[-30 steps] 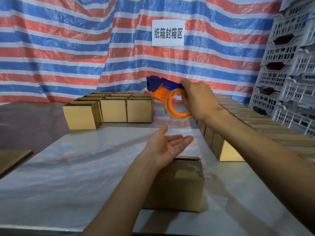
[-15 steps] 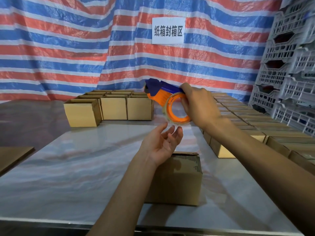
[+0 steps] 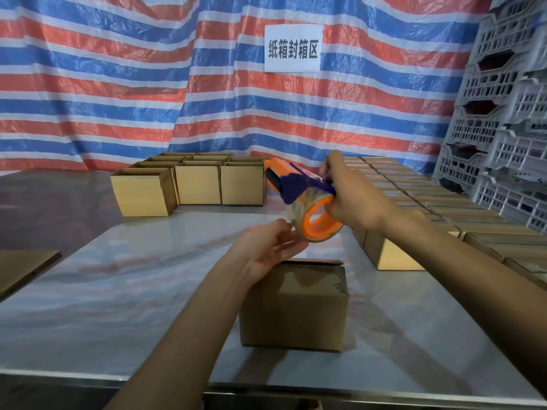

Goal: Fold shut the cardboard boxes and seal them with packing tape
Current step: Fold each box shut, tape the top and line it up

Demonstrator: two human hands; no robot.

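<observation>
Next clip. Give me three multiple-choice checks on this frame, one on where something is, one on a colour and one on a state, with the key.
1. Where is the tape dispenser?
A. Lying on the floor.
B. Hanging from a hook.
C. In the air above the near box.

2. What colour is the dispenser's roll hub?
A. Orange.
B. Green.
C. Black.

3. How do the near box's top flaps lie?
A. Standing upright.
B. Folded down.
C. Torn off.

Key: 1 C, the right hand grips it over the box. 2 A, the hub shows bright orange. 3 B, the box top lies flat and closed.
</observation>
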